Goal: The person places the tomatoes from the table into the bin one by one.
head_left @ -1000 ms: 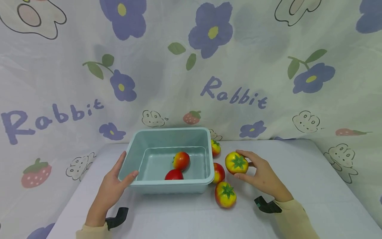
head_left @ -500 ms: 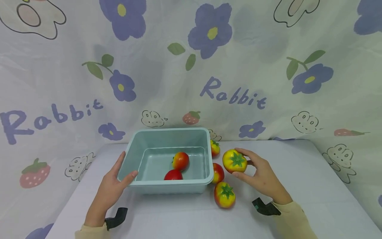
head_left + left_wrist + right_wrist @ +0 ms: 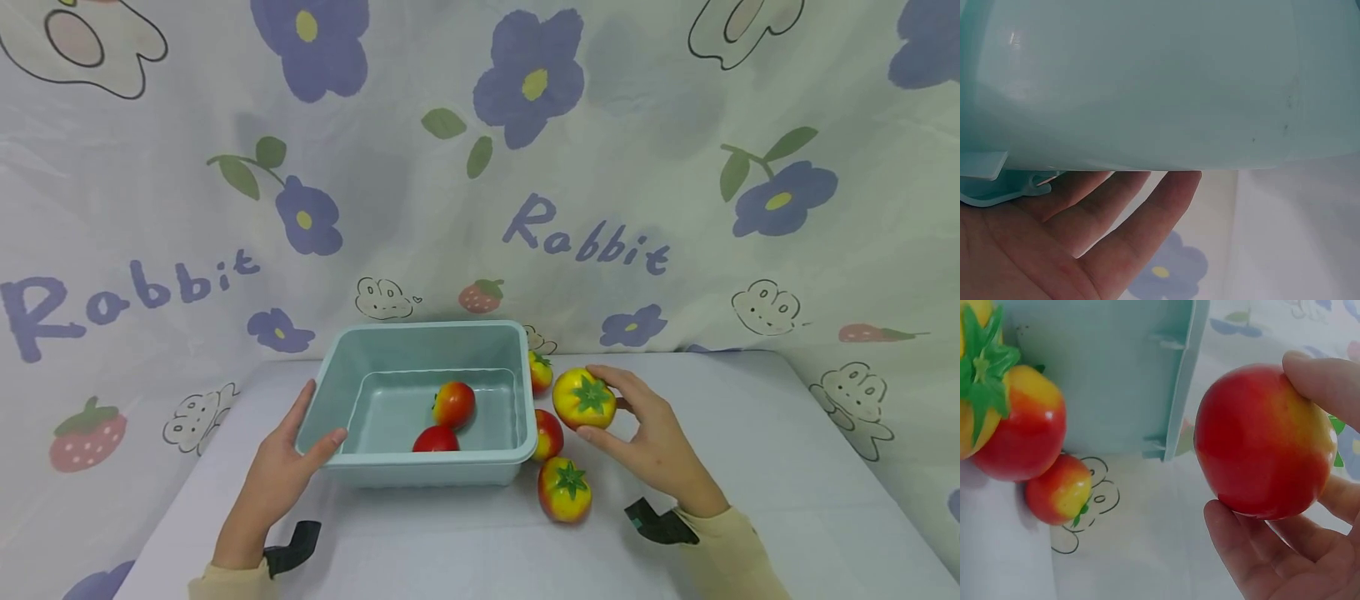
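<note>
My right hand [image 3: 656, 429] holds a glossy yellow-and-red tomato [image 3: 584, 399] between thumb and fingers, to the right of a pale blue-green plastic bin [image 3: 431, 457]. Its green star-shaped calyx faces up in the head view; the right wrist view shows its red underside [image 3: 1254, 450]. My left hand [image 3: 273, 479] grips the bin's front left corner, thumb over the rim. Its fingers [image 3: 1141, 244] lie against the outer wall in the left wrist view. Inside the bin are a red-orange tomato [image 3: 454, 405] and a red one [image 3: 437, 439], the latter partly hidden by the front rim.
Along the bin's right side lie three more tomatoes: one at the front [image 3: 566, 490], one in the middle [image 3: 550, 435] and one at the back [image 3: 540, 373], the last two partly hidden by the bin. A printed cloth [image 3: 420, 208] hangs behind the white-covered table [image 3: 450, 542].
My right hand has moved slightly left and up with the tomato, bringing it nearer to the bin's right rim. The left hand and the bin have stayed in place.
</note>
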Demonstrator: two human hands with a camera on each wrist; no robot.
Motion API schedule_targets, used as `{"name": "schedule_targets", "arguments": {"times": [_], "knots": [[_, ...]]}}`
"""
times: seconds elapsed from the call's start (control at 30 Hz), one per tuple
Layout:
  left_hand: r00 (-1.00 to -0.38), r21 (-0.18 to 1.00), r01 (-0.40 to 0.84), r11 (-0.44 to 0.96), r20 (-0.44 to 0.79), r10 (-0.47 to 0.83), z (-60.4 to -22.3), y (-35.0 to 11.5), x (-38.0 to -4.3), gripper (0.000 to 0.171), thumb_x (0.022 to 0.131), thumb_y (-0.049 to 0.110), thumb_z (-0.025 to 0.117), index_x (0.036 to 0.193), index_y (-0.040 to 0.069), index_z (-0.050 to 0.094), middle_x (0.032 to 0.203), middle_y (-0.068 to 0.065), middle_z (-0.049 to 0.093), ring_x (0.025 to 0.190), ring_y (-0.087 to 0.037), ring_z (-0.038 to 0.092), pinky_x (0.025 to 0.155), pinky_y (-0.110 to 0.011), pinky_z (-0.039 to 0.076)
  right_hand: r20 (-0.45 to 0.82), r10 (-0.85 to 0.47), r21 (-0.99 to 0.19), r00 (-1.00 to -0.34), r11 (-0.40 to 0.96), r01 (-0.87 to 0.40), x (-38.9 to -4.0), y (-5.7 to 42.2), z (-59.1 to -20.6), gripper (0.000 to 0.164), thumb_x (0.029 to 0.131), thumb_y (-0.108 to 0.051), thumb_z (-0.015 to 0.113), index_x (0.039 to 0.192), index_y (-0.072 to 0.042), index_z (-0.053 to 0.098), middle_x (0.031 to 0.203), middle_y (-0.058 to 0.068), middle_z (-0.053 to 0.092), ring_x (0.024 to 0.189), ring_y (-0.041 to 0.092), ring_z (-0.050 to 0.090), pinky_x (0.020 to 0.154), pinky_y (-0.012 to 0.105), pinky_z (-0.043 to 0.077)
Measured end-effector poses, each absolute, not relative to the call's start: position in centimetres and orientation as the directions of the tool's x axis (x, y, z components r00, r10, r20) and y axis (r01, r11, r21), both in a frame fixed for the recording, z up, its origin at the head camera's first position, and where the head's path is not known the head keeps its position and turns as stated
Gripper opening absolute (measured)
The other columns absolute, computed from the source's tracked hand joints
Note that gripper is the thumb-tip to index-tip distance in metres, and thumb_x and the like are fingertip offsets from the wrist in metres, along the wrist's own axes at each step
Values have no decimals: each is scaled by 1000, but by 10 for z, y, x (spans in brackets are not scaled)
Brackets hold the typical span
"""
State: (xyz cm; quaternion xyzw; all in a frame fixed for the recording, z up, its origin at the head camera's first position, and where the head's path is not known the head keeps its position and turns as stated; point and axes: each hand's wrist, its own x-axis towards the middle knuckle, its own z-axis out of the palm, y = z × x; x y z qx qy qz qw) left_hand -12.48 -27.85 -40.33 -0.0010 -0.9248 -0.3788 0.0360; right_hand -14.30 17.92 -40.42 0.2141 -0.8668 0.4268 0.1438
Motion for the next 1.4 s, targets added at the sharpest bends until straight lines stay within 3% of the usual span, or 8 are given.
{"name": "schedule_targets", "arguments": {"times": [0.33, 0.77, 1.4], "knots": [[-998, 705, 23, 709, 57, -25, -402, -278, -125, 89, 98, 42, 62, 164, 20, 6, 162, -25, 21, 143, -56, 24, 103, -77, 27, 465, -231, -685, -855, 519, -512, -141, 170, -399, 68, 83, -20, 85, 144, -22, 55, 141, -4, 52, 123, 14, 55, 92, 35, 56], [-998, 709, 19, 705, 51, -24, -401, -278, -125, 89, 98, 42, 62, 164, 19, 6, 163, -25, 20, 143, -56, 24, 103, -77, 28, 482, -256, -715, -838, 438, -545, -138, 161, -397, 68, 84, -14, 84, 144, -18, 54, 144, -4, 53, 126, 15, 53, 96, 24, 51], [-999, 710, 0, 704, 37, -37, -400, -276, -125, 89, 98, 43, 62, 163, 18, 6, 163, -26, 19, 143, -57, 24, 102, -77, 28, 486, -298, -756, -821, 328, -567, -140, 133, -393, 66, 84, -16, 84, 143, -18, 54, 143, -2, 54, 127, 16, 53, 95, 35, 54]]}}
